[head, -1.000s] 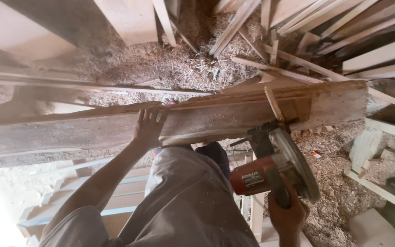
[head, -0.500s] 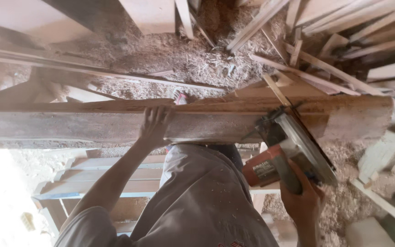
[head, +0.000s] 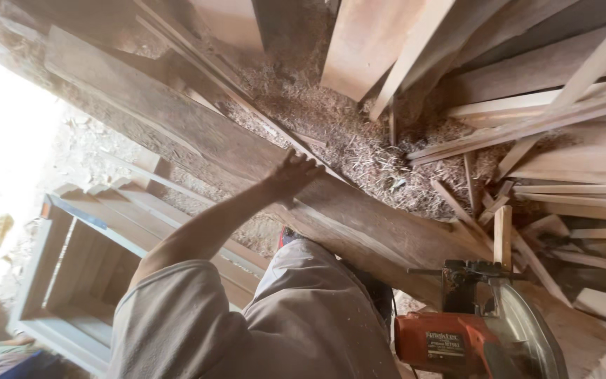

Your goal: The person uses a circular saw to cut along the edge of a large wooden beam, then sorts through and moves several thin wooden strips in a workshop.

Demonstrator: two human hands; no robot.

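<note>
A long rough wooden plank (head: 387,231) runs diagonally from upper left to lower right across my lap. My left hand (head: 296,172) lies on top of it near its middle, fingers curled over the far edge. A red circular saw (head: 457,340) with a grey blade guard (head: 527,337) sits on the plank's lower right end, at the bottom edge of the view. A short upright wooden strip (head: 503,235) stands just beyond the saw. My right hand is out of the picture, below the saw.
A heap of sawdust and shavings (head: 345,140) lies behind the plank. Boards and thin strips (head: 562,105) are stacked at the upper right and top. A blue and white wooden frame (head: 71,281) lies on the ground lower left, next to bright daylight.
The view has turned, so the plank now lies diagonally instead of level. The saw has slid toward the bottom right corner and my right hand has dropped out of view. My left hand stays on the plank.
</note>
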